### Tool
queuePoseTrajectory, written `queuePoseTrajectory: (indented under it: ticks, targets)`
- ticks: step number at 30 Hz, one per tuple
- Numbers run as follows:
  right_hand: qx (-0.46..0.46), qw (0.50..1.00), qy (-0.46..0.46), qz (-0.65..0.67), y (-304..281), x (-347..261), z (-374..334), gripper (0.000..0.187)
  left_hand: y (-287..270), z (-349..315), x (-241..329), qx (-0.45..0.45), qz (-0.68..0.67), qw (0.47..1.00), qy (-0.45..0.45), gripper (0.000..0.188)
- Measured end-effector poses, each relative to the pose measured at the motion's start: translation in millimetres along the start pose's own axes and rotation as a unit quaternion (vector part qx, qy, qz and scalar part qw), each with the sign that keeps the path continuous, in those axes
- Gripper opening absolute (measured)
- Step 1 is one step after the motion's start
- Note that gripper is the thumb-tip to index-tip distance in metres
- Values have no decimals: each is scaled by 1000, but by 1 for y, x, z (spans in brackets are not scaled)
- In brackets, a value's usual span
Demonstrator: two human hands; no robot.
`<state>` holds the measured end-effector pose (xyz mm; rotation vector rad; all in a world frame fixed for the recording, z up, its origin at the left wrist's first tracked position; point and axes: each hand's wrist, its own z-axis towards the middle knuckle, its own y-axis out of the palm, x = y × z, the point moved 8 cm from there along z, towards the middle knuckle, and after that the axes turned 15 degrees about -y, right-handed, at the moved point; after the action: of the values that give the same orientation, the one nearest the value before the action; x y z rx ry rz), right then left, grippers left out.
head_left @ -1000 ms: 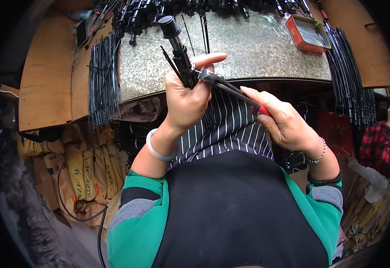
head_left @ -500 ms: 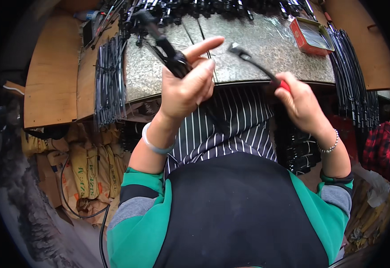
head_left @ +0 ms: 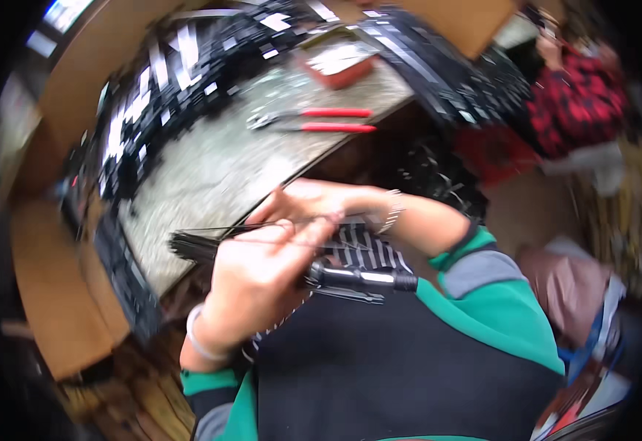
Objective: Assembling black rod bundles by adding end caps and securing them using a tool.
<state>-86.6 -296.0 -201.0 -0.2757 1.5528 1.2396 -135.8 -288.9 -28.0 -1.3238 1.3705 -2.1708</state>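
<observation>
Speckled stone bench (head_left: 218, 176), cardboard-walled workshop.

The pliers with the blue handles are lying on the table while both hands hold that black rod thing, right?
Almost. The pliers lying on the stone-topped table have red handles, not blue, as the head view shows. The rest holds: the left hand and the right hand are both on the black rod assembly with its thin wires.
</observation>
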Motion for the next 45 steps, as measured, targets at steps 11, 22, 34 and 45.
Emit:
queuePoseTrajectory:
  ticks: [11,22,34,45]
  targets:
    - [264,888,-63,-371,-56,-172,-70,66,20,-60,-46,39,-225,972,-61,29]
    - [123,214,130,-960,-236,-259,-121,44,72,-269,-227,349,-127,810,-454,15]
    - [128,237,95,-958,-145,-243,-109,44,229,-438,-390,326,-191,519,-767,45]
    - [81,254,79,-961,-52,-189,-80,35,195,-402,-501,266,-38,644,-716,29]
